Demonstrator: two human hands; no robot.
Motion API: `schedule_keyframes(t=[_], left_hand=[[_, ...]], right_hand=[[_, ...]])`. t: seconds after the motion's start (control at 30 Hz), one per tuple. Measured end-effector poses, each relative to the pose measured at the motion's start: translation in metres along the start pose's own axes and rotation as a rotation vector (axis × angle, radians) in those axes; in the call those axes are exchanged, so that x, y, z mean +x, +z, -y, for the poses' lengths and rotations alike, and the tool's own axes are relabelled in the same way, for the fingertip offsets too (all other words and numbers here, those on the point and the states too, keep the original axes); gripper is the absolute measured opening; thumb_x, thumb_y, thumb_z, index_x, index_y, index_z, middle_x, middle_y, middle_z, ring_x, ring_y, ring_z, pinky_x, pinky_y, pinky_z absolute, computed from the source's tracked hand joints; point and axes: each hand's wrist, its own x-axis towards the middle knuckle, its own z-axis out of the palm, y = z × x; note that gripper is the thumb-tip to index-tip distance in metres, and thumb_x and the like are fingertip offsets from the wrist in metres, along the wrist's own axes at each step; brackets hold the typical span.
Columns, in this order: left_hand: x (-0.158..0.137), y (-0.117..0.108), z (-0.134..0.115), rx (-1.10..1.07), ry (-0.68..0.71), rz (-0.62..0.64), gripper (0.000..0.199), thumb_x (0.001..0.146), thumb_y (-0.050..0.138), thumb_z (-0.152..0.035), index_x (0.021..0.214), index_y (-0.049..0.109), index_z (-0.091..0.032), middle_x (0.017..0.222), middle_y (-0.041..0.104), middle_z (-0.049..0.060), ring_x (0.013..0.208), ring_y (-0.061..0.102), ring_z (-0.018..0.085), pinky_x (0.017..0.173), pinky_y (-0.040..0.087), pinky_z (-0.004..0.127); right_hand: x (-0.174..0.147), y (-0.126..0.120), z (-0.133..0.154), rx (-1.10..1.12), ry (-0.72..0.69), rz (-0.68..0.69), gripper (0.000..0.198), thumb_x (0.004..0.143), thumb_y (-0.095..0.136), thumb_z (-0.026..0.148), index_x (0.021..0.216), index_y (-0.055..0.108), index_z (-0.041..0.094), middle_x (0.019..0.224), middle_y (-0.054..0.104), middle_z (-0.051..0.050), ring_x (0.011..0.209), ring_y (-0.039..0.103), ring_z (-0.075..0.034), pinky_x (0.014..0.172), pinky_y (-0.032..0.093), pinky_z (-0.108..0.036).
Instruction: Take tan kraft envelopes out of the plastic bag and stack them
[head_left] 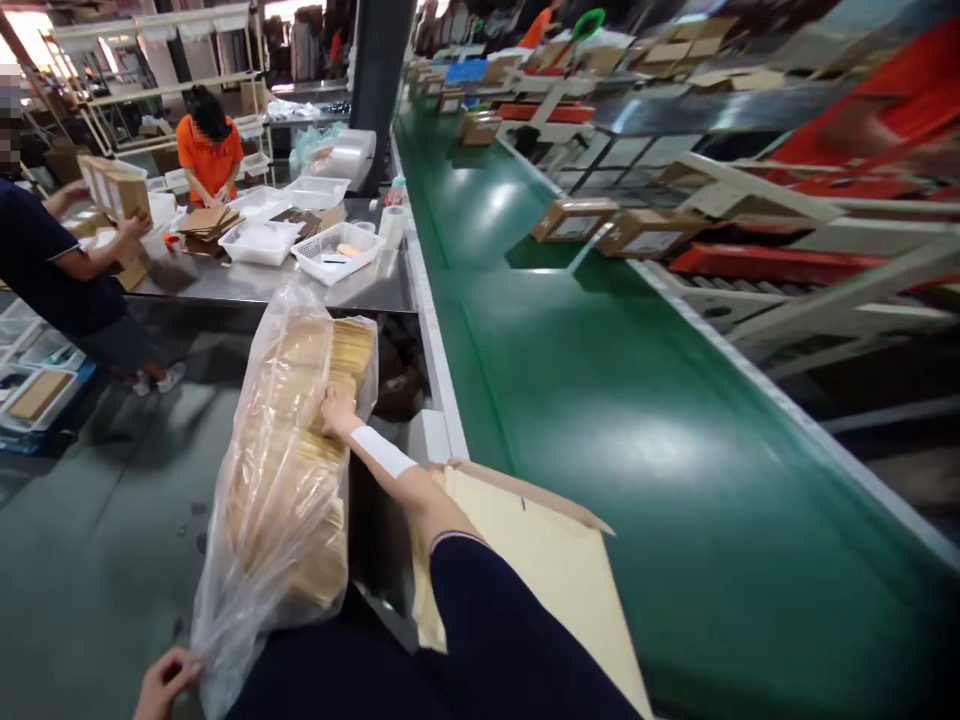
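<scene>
beside green conveyor belt (600, 420), grey concrete floor (97, 520)

The green belt (600, 400) lies open and bare across its near and middle stretch, so a hand could sweep over it freely; the first things on it are two cardboard boxes (574, 220) well up the line. At its near edge a flat cardboard sheet (540, 560) overhangs the white rail (435, 350). Left of the rail, a tall plastic bag (277, 480) of stacked cardboard fills the gap, with the right hand (337, 408) reaching into its open top and the left hand (165, 680) at its bottom corner. Beyond, the steel table (262, 280) is crowded with white trays (337, 250).
</scene>
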Motion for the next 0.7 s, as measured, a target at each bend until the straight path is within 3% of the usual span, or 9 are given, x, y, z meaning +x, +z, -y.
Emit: schedule_keyframes(t=[0.13,0.23,0.33,0.5,0.63,0.7], left_hand=[[-0.001,0.002,0.0,-0.006,-0.02,0.007,0.047,0.061,0.088,-0.068,0.06,0.07,-0.025,0.069,0.063,0.005,0.077,0.06,0.029,0.079,0.05,0.039],[-0.001,0.002,-0.002,-0.023,-0.019,0.013,0.046,0.061,0.089,-0.067,0.06,0.068,-0.025,0.068,0.063,0.004,0.076,0.059,0.028,0.078,0.049,0.039],[-0.002,0.001,-0.003,-0.051,-0.016,-0.012,0.044,0.061,0.089,-0.063,0.059,0.069,-0.024,0.066,0.062,0.003,0.074,0.057,0.027,0.076,0.047,0.038],[-0.004,-0.004,-0.001,-0.056,-0.013,-0.07,0.048,0.057,0.092,-0.065,0.059,0.068,-0.023,0.068,0.063,0.004,0.077,0.057,0.028,0.08,0.046,0.038],[-0.008,-0.008,-0.008,-0.071,-0.024,-0.058,0.048,0.057,0.095,-0.061,0.061,0.069,-0.022,0.069,0.063,0.003,0.077,0.056,0.026,0.079,0.044,0.035],[-0.009,-0.009,-0.014,-0.047,-0.029,-0.049,0.049,0.057,0.094,-0.062,0.061,0.069,-0.021,0.069,0.063,0.003,0.077,0.057,0.026,0.08,0.045,0.035]], right_hand=[[-0.021,0.006,0.028,-0.024,-0.07,0.042,0.075,0.087,0.088,0.047,0.149,0.061,0.015,0.158,0.055,-0.017,0.145,0.05,-0.036,0.124,0.041,-0.054],[-0.024,0.004,0.035,0.021,-0.03,0.087,0.094,0.083,0.09,0.045,0.162,0.049,0.015,0.162,0.052,-0.022,0.143,0.055,-0.039,0.118,0.049,-0.056],[-0.016,-0.004,0.032,0.083,-0.002,0.123,0.104,0.076,0.095,0.053,0.161,0.049,0.014,0.159,0.054,-0.027,0.14,0.058,-0.043,0.113,0.053,-0.056],[-0.012,-0.011,0.035,0.143,-0.083,0.194,0.09,0.08,0.093,0.05,0.153,0.055,0.015,0.139,0.068,-0.019,0.122,0.069,-0.034,0.101,0.06,-0.048],[-0.028,-0.002,0.052,0.135,-0.048,0.167,0.078,0.082,0.089,0.037,0.151,0.058,0.017,0.154,0.057,-0.021,0.137,0.059,-0.04,0.108,0.056,-0.056],[-0.037,-0.001,0.057,0.154,-0.049,0.159,0.077,0.086,0.085,0.033,0.154,0.055,0.018,0.153,0.059,-0.019,0.136,0.061,-0.037,0.108,0.057,-0.054]])
